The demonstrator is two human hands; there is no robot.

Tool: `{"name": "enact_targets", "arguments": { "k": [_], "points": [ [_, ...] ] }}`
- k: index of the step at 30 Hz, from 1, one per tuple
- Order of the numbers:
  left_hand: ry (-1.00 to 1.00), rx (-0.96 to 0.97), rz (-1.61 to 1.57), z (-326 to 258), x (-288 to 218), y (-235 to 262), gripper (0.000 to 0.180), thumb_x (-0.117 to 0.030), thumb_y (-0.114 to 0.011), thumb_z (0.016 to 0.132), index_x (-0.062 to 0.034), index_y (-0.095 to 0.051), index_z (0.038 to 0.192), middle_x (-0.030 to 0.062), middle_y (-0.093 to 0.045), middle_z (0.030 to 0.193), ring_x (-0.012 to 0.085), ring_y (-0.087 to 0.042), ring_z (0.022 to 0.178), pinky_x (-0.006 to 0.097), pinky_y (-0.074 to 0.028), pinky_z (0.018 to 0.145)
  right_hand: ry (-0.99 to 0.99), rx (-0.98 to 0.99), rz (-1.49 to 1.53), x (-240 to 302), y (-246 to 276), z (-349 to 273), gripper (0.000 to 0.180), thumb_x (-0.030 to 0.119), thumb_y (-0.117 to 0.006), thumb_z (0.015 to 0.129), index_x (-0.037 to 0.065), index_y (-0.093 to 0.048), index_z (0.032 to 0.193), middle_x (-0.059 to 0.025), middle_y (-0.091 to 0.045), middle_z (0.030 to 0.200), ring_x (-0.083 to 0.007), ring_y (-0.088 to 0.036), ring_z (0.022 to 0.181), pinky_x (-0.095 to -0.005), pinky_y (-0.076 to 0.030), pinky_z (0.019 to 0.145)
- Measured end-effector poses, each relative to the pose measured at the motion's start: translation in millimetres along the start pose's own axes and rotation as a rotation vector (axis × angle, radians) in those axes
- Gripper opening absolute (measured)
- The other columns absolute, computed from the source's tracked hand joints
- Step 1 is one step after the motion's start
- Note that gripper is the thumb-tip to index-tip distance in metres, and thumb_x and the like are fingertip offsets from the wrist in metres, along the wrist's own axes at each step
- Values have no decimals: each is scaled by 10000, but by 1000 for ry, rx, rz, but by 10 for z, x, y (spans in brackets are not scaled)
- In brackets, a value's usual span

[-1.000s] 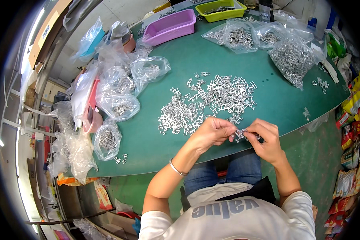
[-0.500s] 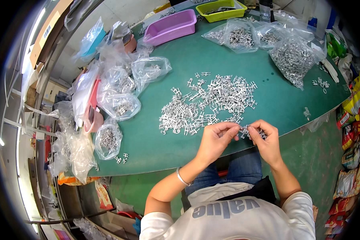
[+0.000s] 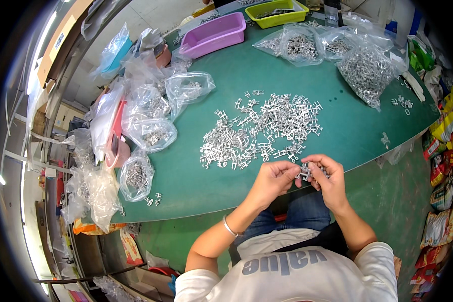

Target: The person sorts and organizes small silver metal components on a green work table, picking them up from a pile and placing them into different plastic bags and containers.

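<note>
Over the near edge of the table (image 3: 201,191), left hand (image 3: 273,183) and right hand (image 3: 332,183), both pinched nearly closed, grip small metal parts (image 3: 304,172); loosened pinch could spill some off the edge.

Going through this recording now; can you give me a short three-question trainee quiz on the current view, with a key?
1. Multiple choice: what shows between the left hand and the right hand?
a) a drinking cup
b) small silvery metal pieces
c) a folded cloth

2. True or false: the silver bangle is on the person's right wrist.

3. Fill in the blank: in the picture, the yellow-green tray stands to the ___ of the purple tray.

Key: 1. b; 2. false, it is on the left wrist; 3. right.
</note>
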State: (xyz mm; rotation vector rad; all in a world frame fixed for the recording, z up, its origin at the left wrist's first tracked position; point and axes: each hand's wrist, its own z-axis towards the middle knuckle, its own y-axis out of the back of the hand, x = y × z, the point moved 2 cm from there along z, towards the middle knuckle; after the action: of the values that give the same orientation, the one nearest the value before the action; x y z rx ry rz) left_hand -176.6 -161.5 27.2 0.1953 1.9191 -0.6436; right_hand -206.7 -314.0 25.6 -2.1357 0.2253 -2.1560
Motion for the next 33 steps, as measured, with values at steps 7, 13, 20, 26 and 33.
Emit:
{"name": "enact_targets", "arguments": {
  "k": [7, 13, 20, 26, 33],
  "points": [
    [302, 324, -310, 5, 162, 40, 194, -161, -536, 906, 24, -581, 869, 67, -567, 707, 8, -277, 409, 168, -174, 358, 382, -161, -338, 12, -109, 12, 122, 39, -557, 845, -16, -611, 940, 6, -556, 662, -61, -485, 598, -208, -388, 536],
    [121, 80, 11, 33, 51, 66, 184, -135, -539, 899, 19, -617, 965, 22, -556, 687, 10, -320, 460, 164, -211, 398, 208, -109, -432, -167, 174, 446, 152, 85, -600, 822, -4, -624, 943, -14, -540, 631, -76, -465, 573, -245, -374, 520],
    [-19, -220, 122, 41, -29, 254, 162, -108, -566, 878, -8, -609, 997, -6, -568, 704, 1, -369, 488, 160, -243, 407, 153, 13, -447, 1, 161, 633, 219, 146, -627, 813, -2, -632, 974, -30, -612, 717, -95, -544, 673, -267, -445, 638],
    [-326, -183, 215, 198, -94, 126, 171, -106, -559, 881, 4, -601, 1006, -9, -589, 744, -12, -401, 523, 157, -285, 428, -266, 281, 120, -117, -23, 535, 236, 144, -574, 862, -5, -593, 1044, -37, -591, 747, -52, -468, 552, -198, -352, 444],
    [-448, -409, 859, 580, -216, 487, 171, -81, -614, 815, 15, -613, 957, 56, -591, 798, 55, -482, 554, 212, -392, 511, -330, 147, 687, -70, 224, 876, 259, 158, -513, 879, 2, -524, 1085, -63, -532, 765, -143, -507, 561, -222, -368, 375]
  ]
}}
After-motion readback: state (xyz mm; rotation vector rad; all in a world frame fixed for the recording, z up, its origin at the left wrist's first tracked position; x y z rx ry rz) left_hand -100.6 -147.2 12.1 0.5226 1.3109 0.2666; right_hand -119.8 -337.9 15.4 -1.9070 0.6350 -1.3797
